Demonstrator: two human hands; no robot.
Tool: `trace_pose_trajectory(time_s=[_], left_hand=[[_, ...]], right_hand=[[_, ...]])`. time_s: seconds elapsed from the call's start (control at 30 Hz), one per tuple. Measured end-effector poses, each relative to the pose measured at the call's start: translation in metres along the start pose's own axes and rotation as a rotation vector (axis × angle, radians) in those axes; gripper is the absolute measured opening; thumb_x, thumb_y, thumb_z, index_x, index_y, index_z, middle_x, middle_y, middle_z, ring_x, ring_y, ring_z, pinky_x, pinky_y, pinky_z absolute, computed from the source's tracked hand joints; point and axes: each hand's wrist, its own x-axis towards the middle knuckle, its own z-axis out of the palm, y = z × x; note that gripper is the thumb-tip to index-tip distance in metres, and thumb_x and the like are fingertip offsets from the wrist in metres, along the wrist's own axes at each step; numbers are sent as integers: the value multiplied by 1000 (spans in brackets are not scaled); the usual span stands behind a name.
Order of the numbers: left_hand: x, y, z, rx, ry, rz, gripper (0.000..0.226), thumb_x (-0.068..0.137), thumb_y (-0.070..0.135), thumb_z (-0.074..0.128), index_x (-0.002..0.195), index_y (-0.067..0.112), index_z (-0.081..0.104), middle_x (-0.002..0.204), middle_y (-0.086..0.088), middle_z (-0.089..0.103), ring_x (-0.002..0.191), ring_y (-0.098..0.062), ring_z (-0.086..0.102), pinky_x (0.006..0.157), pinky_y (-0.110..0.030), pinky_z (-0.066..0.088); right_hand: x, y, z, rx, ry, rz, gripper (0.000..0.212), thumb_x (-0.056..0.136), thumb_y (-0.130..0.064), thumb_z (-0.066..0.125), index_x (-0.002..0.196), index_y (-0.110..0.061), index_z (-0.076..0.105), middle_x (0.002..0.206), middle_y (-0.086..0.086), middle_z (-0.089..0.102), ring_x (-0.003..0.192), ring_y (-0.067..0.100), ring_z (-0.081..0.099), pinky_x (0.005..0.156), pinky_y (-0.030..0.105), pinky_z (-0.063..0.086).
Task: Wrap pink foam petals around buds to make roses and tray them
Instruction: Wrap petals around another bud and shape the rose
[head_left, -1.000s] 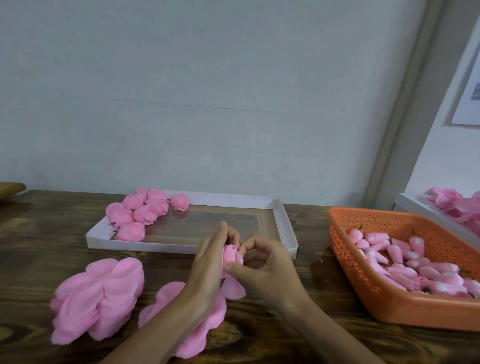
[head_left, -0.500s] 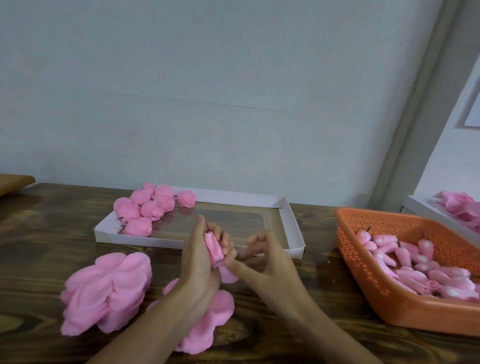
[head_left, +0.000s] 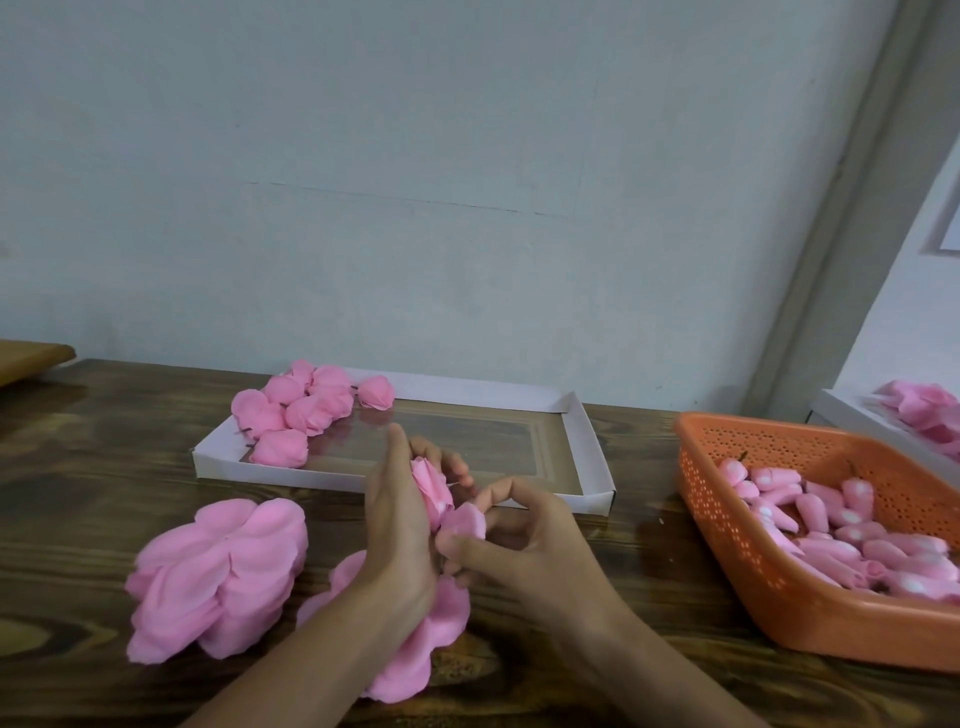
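Your right hand (head_left: 519, 551) comes closer to bud (head_left: 431, 488) than moment before, pinches loose petal (head_left: 465, 522) at its side. Left hand (head_left: 400, 525) holds bud, fingers curled round, just before tray (head_left: 576, 431). Pull petal snug, overlap edges, keep base pinched.

roses (head_left: 306, 410) in tray (head_left: 579, 441), basket (head_left: 737, 587) rt

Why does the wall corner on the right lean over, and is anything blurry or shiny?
Head view: the wide-angle lens leans the wall edge; light is soft and even, shadows faint; the glossy floor of the tray faintly mirrors the finished roses; the table has a dull sheen; nothing is badly blurred.
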Motion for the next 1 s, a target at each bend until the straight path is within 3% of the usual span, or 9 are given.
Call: trace_pose_trajectory(time_s=[0.17,0.3,0.47,0.67,0.83,1.0], left_hand=[[-5,1,2,-1,-33,70,57,109,47,41,62,15,49,66,-9,58,58,-19,57,60,-34,48],[-6,1,0,34,-45,85,55,109,48,39,68,15,52,68,-8,59,60,-18,57,63,-34,48],[-7,0,4,4,-38,101,54,108,47,42,64,20,56,67,-6,57,61,-18,56,60,-33,48],[-8,-2,3,-19,-33,83,52,110,47,39,67,23,56,69,-6,60,62,-20,59,58,-33,46],[-7,0,5,-76,-43,11,47,109,45,41,72,15,46,69,-9,57,61,-23,53,61,-34,41],[-9,-2,4,-61,-45,-11,51,108,48,43,68,17,51,71,-10,56,60,-21,53,61,-32,42]], right_hand=[[0,-3,0,41,-53,-23,29,80,-21,92,100,-16,72,94,18,79,79,25,74,78,34,59],[1,-3,-3,8,-48,-37,29,88,0,81,114,-1,69,99,20,79,83,25,75,79,33,63],[-1,-2,-1,-178,26,-127,33,84,-2,85,114,-13,75,99,5,81,93,26,77,92,40,62],[-2,6,2,-308,146,-278,36,79,-3,88,106,-27,82,99,-5,73,84,18,70,83,43,63],[-3,8,3,-324,199,-309,36,84,-8,86,112,-29,81,102,-9,74,89,18,73,80,37,64],[-6,8,4,-401,265,-375,32,87,-15,85,113,-30,75,100,-19,76,91,9,75,74,24,62]])
